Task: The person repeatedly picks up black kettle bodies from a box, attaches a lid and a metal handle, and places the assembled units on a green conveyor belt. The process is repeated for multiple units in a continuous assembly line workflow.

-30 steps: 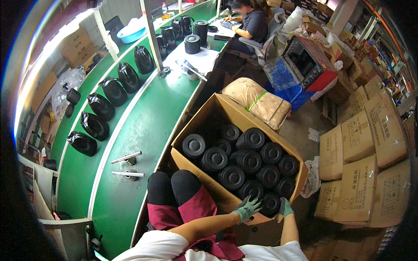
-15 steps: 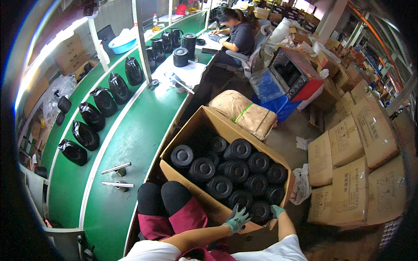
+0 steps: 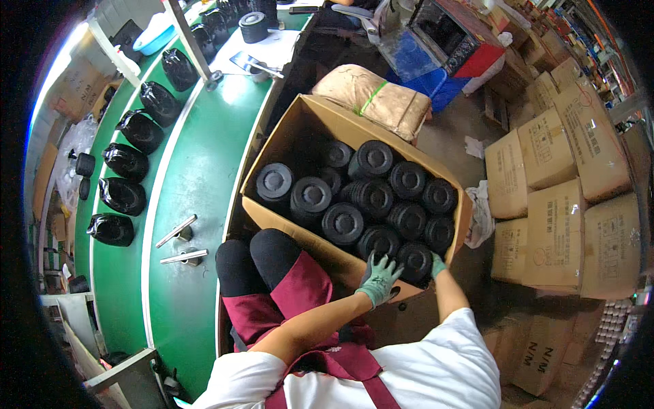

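A large open cardboard box (image 3: 286, 217) beside my knees holds several stacks of black round ridged lids (image 3: 343, 223). At its near right corner, both hands are on one stack of black lids (image 3: 414, 262). My left hand (image 3: 380, 278), in a pale green glove with dark fingertips, curves its fingers against the left side of that stack. My right hand (image 3: 438, 264), in a similar glove, grips the stack's right side, its fingers mostly hidden between the lids and the box wall. The stack is still inside the box.
A green conveyor table (image 3: 197, 160) runs along my left, with black glossy bottles (image 3: 126, 160) in a row and two metal-handled pieces (image 3: 184, 256) on it. Beyond the box lies a wrapped brown bundle (image 3: 371, 99). Stacked cartons (image 3: 555, 225) stand on the right.
My view has tilted down, so the box and table sit higher in the picture and the seated person at the back is mostly out of view. Both hands stay at the same stack.
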A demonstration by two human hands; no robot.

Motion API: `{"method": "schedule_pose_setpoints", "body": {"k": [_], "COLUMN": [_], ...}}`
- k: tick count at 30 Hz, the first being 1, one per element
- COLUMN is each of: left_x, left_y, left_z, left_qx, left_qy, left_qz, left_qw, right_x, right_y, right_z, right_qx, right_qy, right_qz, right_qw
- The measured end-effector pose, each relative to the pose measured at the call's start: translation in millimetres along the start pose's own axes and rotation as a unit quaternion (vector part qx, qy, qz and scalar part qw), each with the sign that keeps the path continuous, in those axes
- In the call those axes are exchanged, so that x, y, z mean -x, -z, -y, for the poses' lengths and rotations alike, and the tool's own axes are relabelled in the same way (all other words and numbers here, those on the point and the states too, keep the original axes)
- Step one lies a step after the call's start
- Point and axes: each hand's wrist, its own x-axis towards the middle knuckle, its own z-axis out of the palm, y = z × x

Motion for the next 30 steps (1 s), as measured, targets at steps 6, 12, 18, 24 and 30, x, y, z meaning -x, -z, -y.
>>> {"method": "schedule_pose_setpoints", "body": {"k": [6,12,18,24,30], "left_x": [-14,-22,-27,-37,-30], "left_y": [-3,11,-23,-14,-21], "left_z": [-14,-23,-20,-22,-2], "left_qx": [0.028,0.026,0.042,-0.019,0.012], "left_qy": [0.048,0.091,0.15,0.144,0.095], "left_qz": [0.033,0.072,-0.08,-0.04,-0.057], "left_qw": [0.998,0.993,0.985,0.988,0.994], "right_x": [16,23,20,17,85], "right_y": [-8,-2,1,21,1], "right_z": [-9,-4,-8,-11,9], "right_qx": [-0.018,-0.026,-0.157,-0.038,0.079], "right_qy": [-0.012,0.012,0.075,0.1,0.271], "right_qz": [0.002,0.025,0.046,-0.168,-0.331], "right_qw": [1.0,0.999,0.984,0.98,0.9]}}
